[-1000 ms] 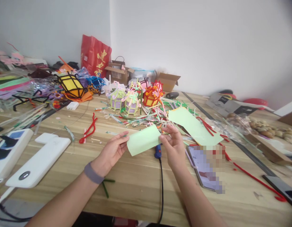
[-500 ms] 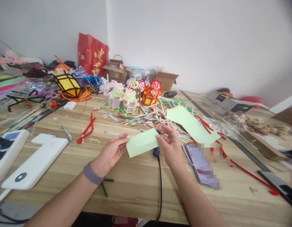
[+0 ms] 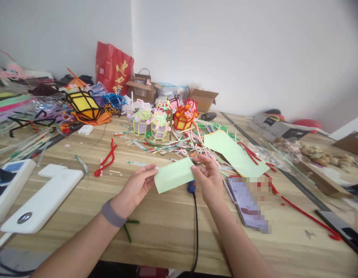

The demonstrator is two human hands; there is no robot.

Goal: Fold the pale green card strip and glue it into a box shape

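Since a second ago almost nothing moved: your left hand (image 3: 137, 186) and right hand (image 3: 208, 178) still pinch the pale green paper strip (image 3: 173, 174) at frame centre, so keep it taut and level.

both hands (image 3: 208, 178) hold a green paper strip (image 3: 173, 175) above the table (image 3: 167, 227).

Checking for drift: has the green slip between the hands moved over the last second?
No. The green slip sits just above the blue plug, as before; both hands keep its ends.
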